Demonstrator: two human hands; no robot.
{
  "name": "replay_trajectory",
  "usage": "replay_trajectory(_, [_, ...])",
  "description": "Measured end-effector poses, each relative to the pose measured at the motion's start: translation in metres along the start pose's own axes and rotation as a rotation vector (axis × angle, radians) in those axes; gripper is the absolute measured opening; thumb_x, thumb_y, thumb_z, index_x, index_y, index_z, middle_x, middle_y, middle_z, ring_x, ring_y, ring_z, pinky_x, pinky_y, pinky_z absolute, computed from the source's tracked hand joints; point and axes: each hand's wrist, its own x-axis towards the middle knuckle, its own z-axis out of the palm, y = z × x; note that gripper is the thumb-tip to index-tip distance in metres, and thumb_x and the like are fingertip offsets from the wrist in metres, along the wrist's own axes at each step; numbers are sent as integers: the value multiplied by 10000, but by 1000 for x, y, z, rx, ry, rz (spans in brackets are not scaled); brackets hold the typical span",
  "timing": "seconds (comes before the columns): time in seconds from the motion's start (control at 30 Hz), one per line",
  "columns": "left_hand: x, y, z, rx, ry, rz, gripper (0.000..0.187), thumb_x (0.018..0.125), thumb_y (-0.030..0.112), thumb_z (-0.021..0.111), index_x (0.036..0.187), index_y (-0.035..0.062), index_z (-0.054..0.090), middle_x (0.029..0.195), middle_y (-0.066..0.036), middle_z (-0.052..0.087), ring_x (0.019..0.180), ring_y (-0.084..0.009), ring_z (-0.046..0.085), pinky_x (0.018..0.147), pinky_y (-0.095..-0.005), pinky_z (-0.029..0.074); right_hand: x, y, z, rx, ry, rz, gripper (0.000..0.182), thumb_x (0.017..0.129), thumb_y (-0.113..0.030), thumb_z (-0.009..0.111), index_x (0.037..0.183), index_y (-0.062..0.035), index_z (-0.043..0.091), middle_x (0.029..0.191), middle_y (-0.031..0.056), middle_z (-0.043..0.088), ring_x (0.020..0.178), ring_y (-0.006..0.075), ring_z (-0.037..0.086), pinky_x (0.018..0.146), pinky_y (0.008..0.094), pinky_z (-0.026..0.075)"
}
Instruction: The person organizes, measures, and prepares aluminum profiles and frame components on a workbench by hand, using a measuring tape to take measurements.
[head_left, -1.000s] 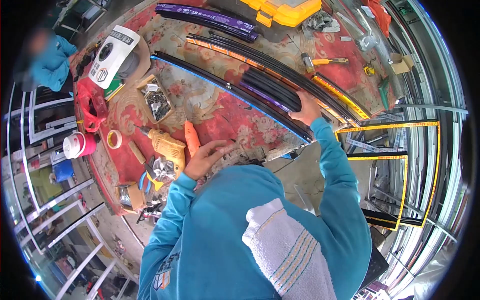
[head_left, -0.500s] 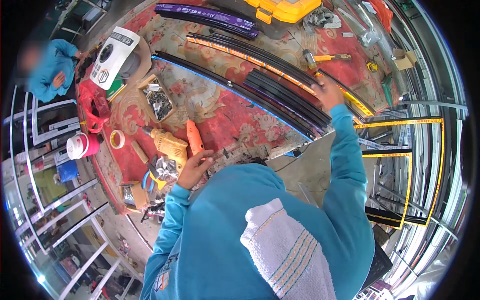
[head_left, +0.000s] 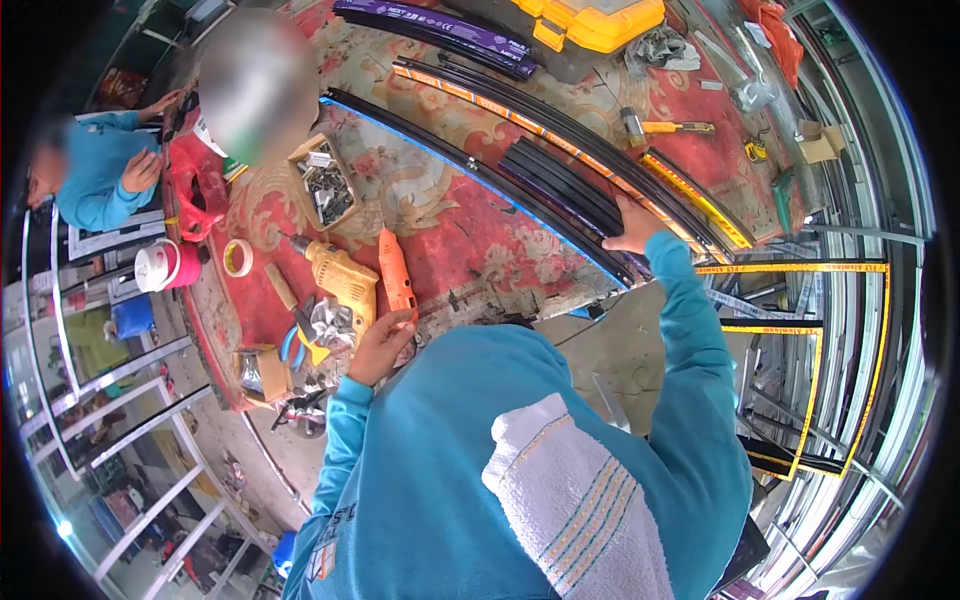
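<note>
Two bare hands worked at a table covered with a red patterned cloth (head_left: 450, 235). The right hand (head_left: 633, 228) rested on the near-right end of a bundle of short black metal profile strips (head_left: 560, 185), its fingers laid flat over the strips; whether they curled around the bundle could not be told. That bundle lay between a long black profile with a blue edge (head_left: 470, 180) on its near side and a long black profile with orange tape (head_left: 560, 120) on its far side. The left hand (head_left: 383, 343) sat at the near edge of the table, fingers loosely bent and touching the butt of an orange-handled power tool (head_left: 395, 275); the pictures did not show a closed hold. Just to the left of that tool lay a yellow electric drill (head_left: 340, 280), and further left a roll of tape (head_left: 237, 257). An open cardboard box of small metal fittings (head_left: 325, 185) stood farther back. At the far right lay a yellow-handled hammer (head_left: 665, 127), and a yellow plastic tool case (head_left: 600, 20) sat at the far edge. Another person in a teal sleeve (head_left: 95, 185) was at the far left.
</note>
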Motion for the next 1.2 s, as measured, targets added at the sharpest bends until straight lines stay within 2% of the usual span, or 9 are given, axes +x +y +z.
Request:
replay_trajectory(0.13, [-5, 14, 2, 63, -23, -26, 378, 977, 220, 628, 1284, 4, 589, 1056, -72, 665, 962, -129, 611, 828, -269, 499, -5, -11, -7, 91, 4, 153, 821, 643, -351, 822, 1294, 37, 505, 1162, 266, 643, 1081, 418, 619, 951, 417, 481])
replay_trajectory(0.23, [-1, 28, 5, -40, -67, -26, 398, 986, 227, 614, 1317, 11, 564, 1119, -84, 653, 1046, -145, 602, 890, -283, 489, -16, -8, -25, 554, 74, -12, 582, 689, -273, 787, 1146, 48, 625, 1038, 184, 678, 931, 279, 654, 868, 372, 491])
replay_trajectory(0.43, [27, 105, 29, -291, -254, -66, 675, 988, 407, 588, 1499, 57, 319, 1428, -116, 464, 1259, -239, 524, 992, -382, 471, -22, -70, -71, 771, -147, -171, 748, 734, -340, 756, 1319, 55, 508, 1192, 189, 628, 1097, 245, 593, 981, 331, 431])
replay_trajectory(0.6, [56, 130, 60, -689, -205, 50, 612, 975, 415, 598, 1452, 98, 383, 1303, -135, 559, 1151, -274, 597, 951, -484, 521, -8, -167, -61, 858, -249, -438, 858, 686, -327, 841, 1336, 58, 435, 1207, 161, 596, 1138, 250, 572, 1020, 361, 424])
replay_trajectory(0.67, [64, 127, 61, -827, 80, 107, 508, 954, 378, 643, 1345, 101, 473, 1220, -109, 610, 1075, -262, 641, 879, -469, 574, -7, -202, -54, 659, -61, -576, 927, 669, -449, 891, 1320, 37, 444, 1186, 159, 599, 1119, 230, 582, 997, 369, 446])
replay_trajectory(0.73, [60, 113, 47, -812, 235, 137, 431, 937, 346, 676, 1250, 92, 523, 1146, -91, 645, 1002, -247, 672, 814, -460, 606, 2, -223, -43, 736, -108, -581, 892, 750, -488, 836, 1351, 33, 432, 1240, 152, 579, 1164, 224, 558, 1016, 355, 431])
replay_trajectory(0.93, [32, 72, 1, -998, 118, 215, 462, 964, 393, 624, 1263, 54, 527, 1149, -93, 655, 992, -239, 682, 868, -458, 590, 24, -269, -24, 1159, -462, -665, 712, 928, -412, 682, 1412, 28, 401, 1271, 133, 558, 1176, 201, 531, 1031, 347, 426])
replay_trajectory(1.1, [31, 60, -14, -1009, 283, 368, 466, 965, 425, 607, 1249, 61, 543, 1130, -102, 680, 982, -221, 687, 850, -408, 589, 26, -304, -36, 1262, -701, -614, 693, 933, -477, 651, 1381, 9, 442, 1211, 87, 591, 1108, 133, 564, 982, 291, 449])
replay_trajectory(1.2, [28, 63, -33, -1007, 329, 346, 460, 957, 434, 619, 1223, 63, 560, 1082, -89, 687, 948, -218, 689, 836, -408, 589, 46, -320, -27, 1234, -687, -616, 683, 933, -454, 660, 1389, 3, 439, 1214, 82, 593, 1102, 138, 570, 966, 298, 464])
